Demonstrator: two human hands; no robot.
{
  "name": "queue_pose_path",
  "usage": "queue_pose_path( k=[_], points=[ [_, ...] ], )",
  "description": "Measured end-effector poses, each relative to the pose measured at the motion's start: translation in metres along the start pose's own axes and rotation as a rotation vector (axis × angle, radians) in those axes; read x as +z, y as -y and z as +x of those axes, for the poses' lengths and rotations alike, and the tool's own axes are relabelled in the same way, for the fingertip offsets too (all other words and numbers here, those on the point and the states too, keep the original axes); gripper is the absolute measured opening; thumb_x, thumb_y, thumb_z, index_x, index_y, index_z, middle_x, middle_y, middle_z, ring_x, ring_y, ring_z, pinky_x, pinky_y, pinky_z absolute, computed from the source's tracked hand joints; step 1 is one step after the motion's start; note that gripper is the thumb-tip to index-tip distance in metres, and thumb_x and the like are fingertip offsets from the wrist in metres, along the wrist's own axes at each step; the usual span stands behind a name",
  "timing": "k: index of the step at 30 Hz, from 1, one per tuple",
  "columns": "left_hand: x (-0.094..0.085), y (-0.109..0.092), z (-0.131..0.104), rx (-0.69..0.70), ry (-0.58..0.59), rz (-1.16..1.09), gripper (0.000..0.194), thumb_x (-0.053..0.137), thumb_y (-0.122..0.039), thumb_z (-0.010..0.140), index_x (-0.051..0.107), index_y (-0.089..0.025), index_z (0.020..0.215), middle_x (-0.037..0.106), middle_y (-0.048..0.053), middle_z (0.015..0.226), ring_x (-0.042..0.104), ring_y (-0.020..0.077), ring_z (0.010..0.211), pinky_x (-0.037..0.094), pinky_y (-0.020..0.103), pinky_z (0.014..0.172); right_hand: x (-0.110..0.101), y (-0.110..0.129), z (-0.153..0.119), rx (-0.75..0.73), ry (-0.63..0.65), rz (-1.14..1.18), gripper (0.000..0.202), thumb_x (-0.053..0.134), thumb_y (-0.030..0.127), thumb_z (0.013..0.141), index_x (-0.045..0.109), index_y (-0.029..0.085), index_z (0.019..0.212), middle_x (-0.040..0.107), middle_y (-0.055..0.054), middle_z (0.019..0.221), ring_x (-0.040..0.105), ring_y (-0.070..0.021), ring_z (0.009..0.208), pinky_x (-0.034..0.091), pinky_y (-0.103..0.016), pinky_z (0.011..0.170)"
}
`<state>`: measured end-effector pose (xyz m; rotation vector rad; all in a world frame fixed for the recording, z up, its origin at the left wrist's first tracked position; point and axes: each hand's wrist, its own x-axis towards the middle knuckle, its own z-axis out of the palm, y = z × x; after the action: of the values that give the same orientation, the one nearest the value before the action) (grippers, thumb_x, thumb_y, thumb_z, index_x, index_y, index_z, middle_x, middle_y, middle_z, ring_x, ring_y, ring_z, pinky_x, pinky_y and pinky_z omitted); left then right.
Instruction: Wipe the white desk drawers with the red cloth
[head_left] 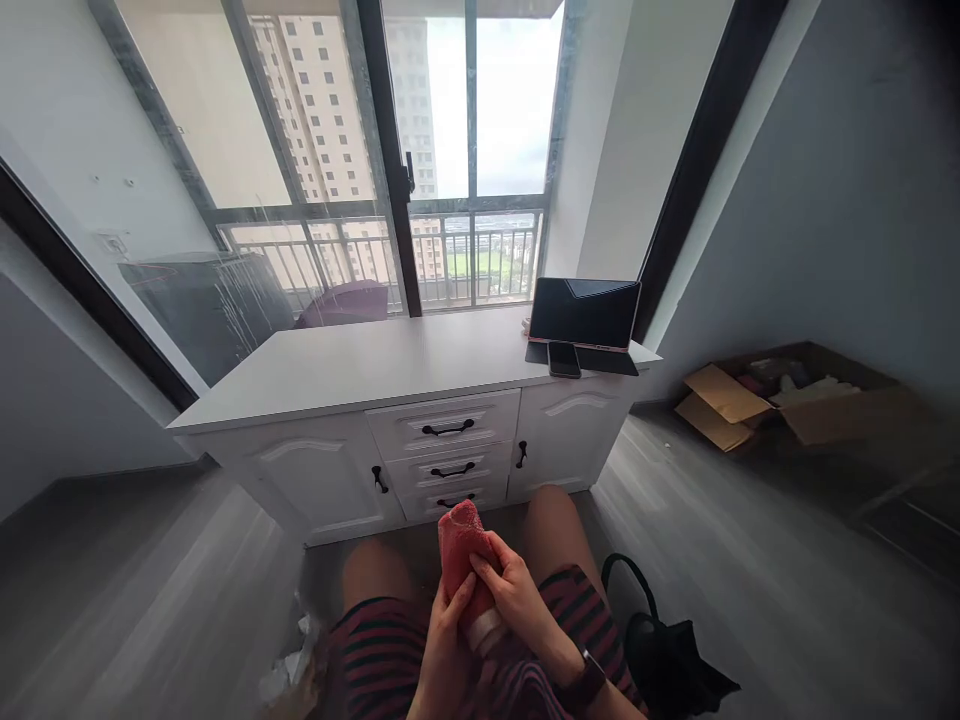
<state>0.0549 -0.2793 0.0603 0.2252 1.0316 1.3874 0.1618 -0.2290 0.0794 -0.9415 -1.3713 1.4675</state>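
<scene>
In front of my lap I hold a folded red cloth with a textured, knit-like surface. Its upper end has a light edging, and a whitish band shows at the lower end; what kind of cloth piece it is I cannot make out. My left hand wraps its lower left side, thumb lying on the front. From the right, my right hand grips it, its thumb pressed near the middle of the cloth. A dark watch is on my right wrist. Parts of the fingers behind the cloth are hidden.
Just ahead stands a white cabinet with black handles. A tablet and a phone lie at its right end. On the floor are a cardboard box, a black bag and crumpled white plastic.
</scene>
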Motion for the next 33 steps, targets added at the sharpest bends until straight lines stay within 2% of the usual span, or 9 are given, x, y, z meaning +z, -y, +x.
queue_pose_path(
  k=[5, 11, 13, 16, 19, 21, 25, 29, 33],
  points=[
    [0.008, 0.006, 0.005, -0.001, 0.031, -0.049, 0.070, 0.085, -0.026, 0.062, 0.062, -0.022, 0.127, 0.074, 0.013, 0.110, 0.071, 0.0309, 0.103, 0.057, 0.036, 0.085, -0.004, -0.002, 0.002, 0.025, -0.029, -0.062, 0.023, 0.057, 0.038, 0.088, 0.062, 0.018, 0.099, 0.068, -0.005, 0.097, 0.063, -0.0214, 0.091, 0.048, -0.032, 0.085],
    [0.010, 0.011, 0.004, 0.056, 0.041, 0.024, 0.090, 0.087, -0.024, 0.058, 0.049, -0.024, 0.140, 0.071, 0.015, 0.117, 0.068, 0.0322, 0.109, 0.054, 0.037, 0.090, -0.017, -0.013, 0.006, 0.024, -0.250, -0.208, 0.032, 0.065, 0.037, 0.079, 0.064, 0.018, 0.105, 0.067, -0.008, 0.106, 0.062, -0.0250, 0.103, 0.045, -0.036, 0.095],
    [0.007, 0.009, 0.004, 0.062, 0.073, 0.041, 0.087, 0.085, -0.023, 0.062, 0.049, -0.023, 0.140, 0.069, 0.015, 0.122, 0.065, 0.0329, 0.113, 0.053, 0.038, 0.093, -0.019, -0.019, 0.009, 0.078, -0.266, -0.098, 0.045, 0.073, 0.042, 0.072, 0.065, 0.018, 0.108, 0.067, -0.009, 0.111, 0.062, -0.0263, 0.108, 0.045, -0.037, 0.098],
    [0.000, 0.004, 0.007, 0.046, 0.122, 0.049, 0.081, 0.080, -0.022, 0.063, 0.051, -0.022, 0.139, 0.067, 0.016, 0.126, 0.063, 0.0343, 0.116, 0.051, 0.040, 0.096, -0.016, -0.025, 0.013, 0.287, -0.122, 0.228, 0.058, 0.080, 0.051, 0.062, 0.067, 0.015, 0.106, 0.071, -0.011, 0.107, 0.065, -0.0274, 0.102, 0.049, -0.038, 0.092],
    [-0.004, 0.004, 0.017, -0.023, 0.173, 0.085, 0.078, 0.075, -0.019, 0.063, 0.052, -0.019, 0.138, 0.065, 0.016, 0.129, 0.060, 0.0359, 0.120, 0.048, 0.043, 0.100, -0.013, -0.024, 0.013, 0.523, -0.025, 0.474, 0.055, 0.080, 0.054, 0.062, 0.069, 0.012, 0.095, 0.073, -0.011, 0.090, 0.069, -0.0250, 0.083, 0.053, -0.036, 0.079],
    [-0.005, 0.006, 0.026, -0.015, 0.150, 0.125, 0.080, 0.076, -0.017, 0.060, 0.053, -0.018, 0.136, 0.063, 0.017, 0.132, 0.058, 0.0366, 0.123, 0.046, 0.042, 0.103, -0.012, -0.023, 0.013, 0.574, -0.045, 0.567, 0.050, 0.081, 0.050, 0.063, 0.070, 0.011, 0.093, 0.074, -0.009, 0.084, 0.070, -0.0228, 0.077, 0.054, -0.033, 0.075],
    [-0.001, 0.005, 0.041, 0.091, 0.074, 0.183, 0.093, 0.084, -0.023, 0.055, 0.048, -0.018, 0.140, 0.058, 0.018, 0.139, 0.055, 0.0344, 0.128, 0.046, 0.037, 0.103, -0.014, -0.025, 0.020, 0.535, -0.132, 0.683, 0.045, 0.083, 0.044, 0.063, 0.070, 0.012, 0.091, 0.074, -0.007, 0.080, 0.070, -0.0206, 0.073, 0.054, -0.031, 0.072],
    [0.005, -0.013, 0.055, -0.032, 0.119, 0.286, 0.110, 0.083, -0.047, 0.064, 0.027, -0.014, 0.153, 0.074, 0.019, 0.108, 0.070, 0.0348, 0.102, 0.054, 0.043, 0.085, -0.032, -0.033, 0.037, 0.483, -0.243, 0.773, 0.044, 0.083, 0.048, 0.062, 0.069, 0.016, 0.088, 0.073, -0.004, 0.079, 0.067, -0.0184, 0.069, 0.055, -0.031, 0.071],
    [0.015, -0.043, 0.093, 0.028, -0.011, 0.331, 0.087, 0.085, -0.038, 0.065, 0.048, -0.013, 0.139, 0.074, 0.011, 0.087, 0.073, 0.0278, 0.084, 0.055, 0.037, 0.081, -0.065, -0.040, 0.044, 0.286, -0.223, 0.592, 0.046, 0.081, 0.053, 0.060, 0.071, 0.022, 0.093, 0.072, -0.002, 0.084, 0.065, -0.0177, 0.070, 0.055, -0.031, 0.069]
  ],
)
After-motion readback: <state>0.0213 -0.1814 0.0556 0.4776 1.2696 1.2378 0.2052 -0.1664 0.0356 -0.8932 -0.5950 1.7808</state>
